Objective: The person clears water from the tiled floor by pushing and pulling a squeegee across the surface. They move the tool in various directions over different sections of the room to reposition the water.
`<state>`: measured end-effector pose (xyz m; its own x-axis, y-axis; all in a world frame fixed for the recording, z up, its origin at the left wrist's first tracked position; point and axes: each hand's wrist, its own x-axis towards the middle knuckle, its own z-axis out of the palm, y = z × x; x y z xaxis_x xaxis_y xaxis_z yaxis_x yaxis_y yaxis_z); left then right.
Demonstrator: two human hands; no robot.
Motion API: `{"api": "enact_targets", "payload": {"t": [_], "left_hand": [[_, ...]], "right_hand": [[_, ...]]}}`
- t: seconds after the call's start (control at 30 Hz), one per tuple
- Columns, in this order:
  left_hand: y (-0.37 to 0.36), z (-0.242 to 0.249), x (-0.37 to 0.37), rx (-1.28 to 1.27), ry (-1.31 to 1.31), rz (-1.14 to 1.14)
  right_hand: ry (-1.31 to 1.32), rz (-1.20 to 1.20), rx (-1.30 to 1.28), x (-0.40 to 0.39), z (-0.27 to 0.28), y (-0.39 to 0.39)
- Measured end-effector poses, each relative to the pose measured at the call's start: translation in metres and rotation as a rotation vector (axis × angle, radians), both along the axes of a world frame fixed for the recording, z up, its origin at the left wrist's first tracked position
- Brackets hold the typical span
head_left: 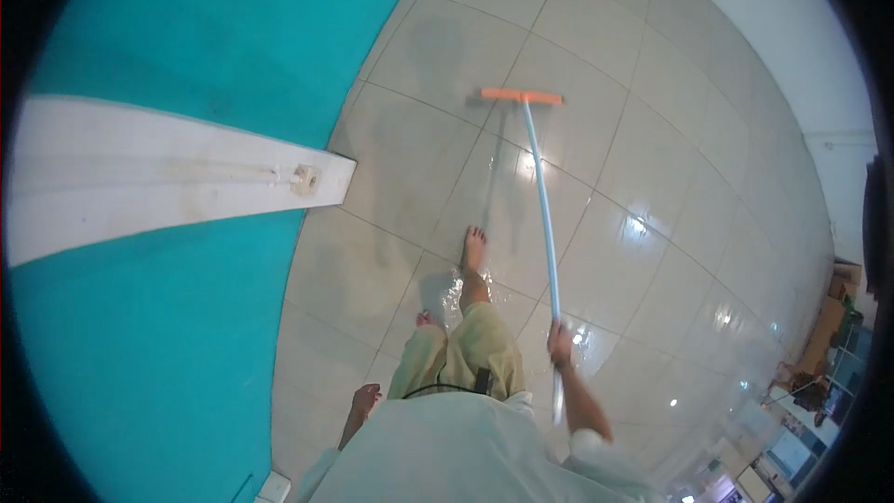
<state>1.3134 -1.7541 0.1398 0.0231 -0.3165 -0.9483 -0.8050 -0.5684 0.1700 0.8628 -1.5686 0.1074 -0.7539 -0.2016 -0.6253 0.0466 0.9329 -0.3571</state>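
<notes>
My right hand [560, 345] is wrapped round the pale blue pole of a floor squeegee [543, 196], near its lower end in view. The pole runs forward to a wide orange head [521, 95] resting on the tiles ahead of my feet. A short stub of pole sticks out behind my hand. At my left side hangs my left hand [366, 399], its fingers loosely curled in, with nothing visible in them. My bare foot [475, 247] stands forward on the wet floor, between the squeegee and the left wall.
Wet, shiny grey tiles [596, 270] reflect the lights. On the left rises a turquoise wall [186, 317] with a white pillar [186, 172] jutting out. A white wall [773, 19] bounds the far right. Boxes and other objects [819, 345] stand at the lower right.
</notes>
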Motion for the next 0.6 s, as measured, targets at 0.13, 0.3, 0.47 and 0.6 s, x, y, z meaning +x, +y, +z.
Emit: {"api": "enact_targets", "payload": {"t": [0.13, 0.3, 0.47, 0.6], "left_hand": [[-0.018, 0.027, -0.043, -0.092, -0.060, 0.390], [0.014, 0.040, -0.013, -0.229, 0.006, 0.266], [0.075, 0.028, 0.070, -0.139, -0.017, -0.090], [0.092, -0.028, 0.137, -0.149, 0.096, -0.199]], "right_hand": [[0.234, 0.208, -0.046, -0.191, -0.094, -0.216], [-0.081, -0.027, -0.041, -0.263, -0.052, -0.416], [-0.034, 0.066, 0.059, -0.170, -0.155, -0.334], [-0.094, 0.013, 0.059, -0.009, -0.128, -0.186]]}}
